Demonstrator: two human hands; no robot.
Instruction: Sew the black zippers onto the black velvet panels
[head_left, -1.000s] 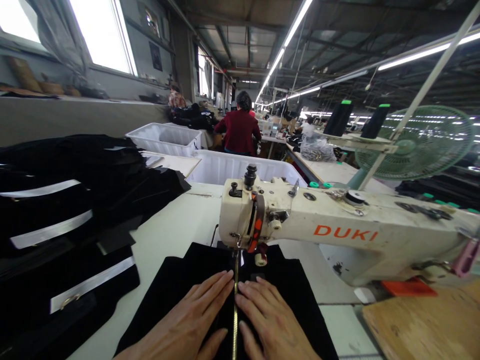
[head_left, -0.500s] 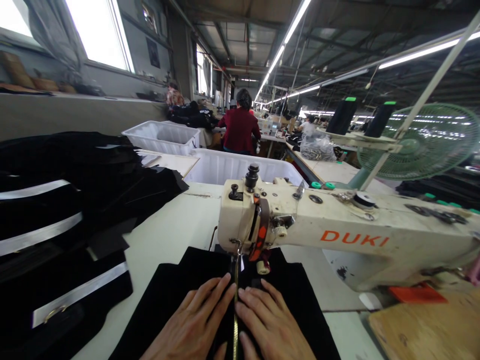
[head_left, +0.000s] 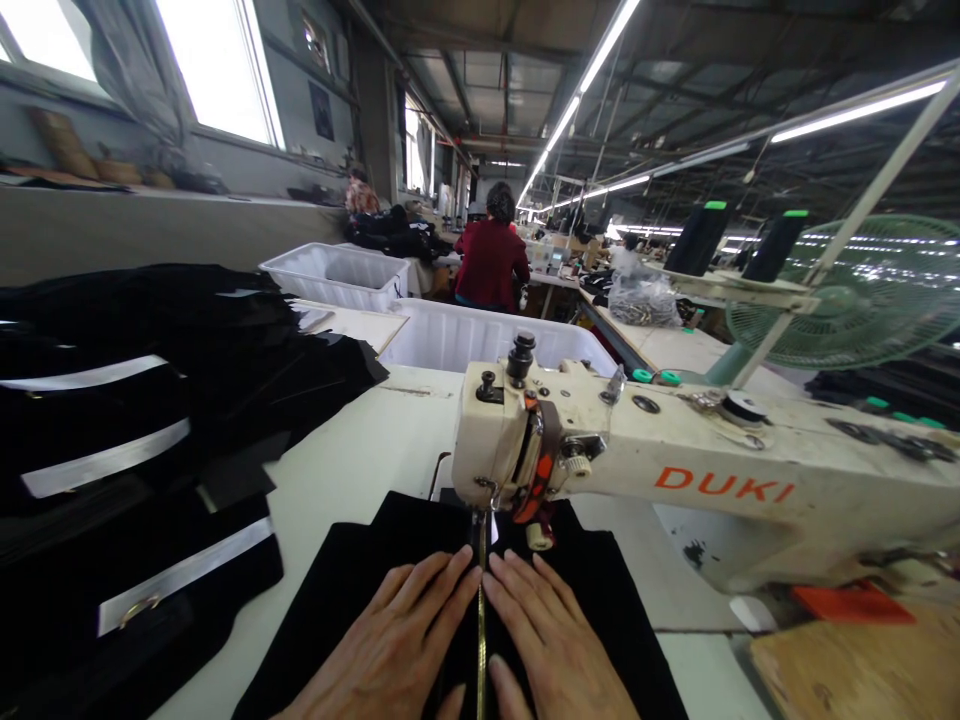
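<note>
My left hand (head_left: 390,650) lies flat with fingers stretched on a black fabric piece (head_left: 337,600), just left of a brass zipper (head_left: 481,640) running down its middle. My right hand (head_left: 551,645) lies flat on the same fabric on the zipper's right side. Both sets of fingertips point at the needle area of a cream DUKI sewing machine (head_left: 675,470), a short way in front of them. The zipper runs under the machine's foot.
A stack of black garment pieces with silver strips (head_left: 127,440) fills the table's left side. White plastic bins (head_left: 465,335) stand behind the machine. A green fan (head_left: 862,290) and thread cones (head_left: 697,240) are at the right. A person in red (head_left: 491,260) sits ahead, back turned.
My hands have stayed flat on either side of the zipper; the view has shifted slightly, with the machine now a little further right.
</note>
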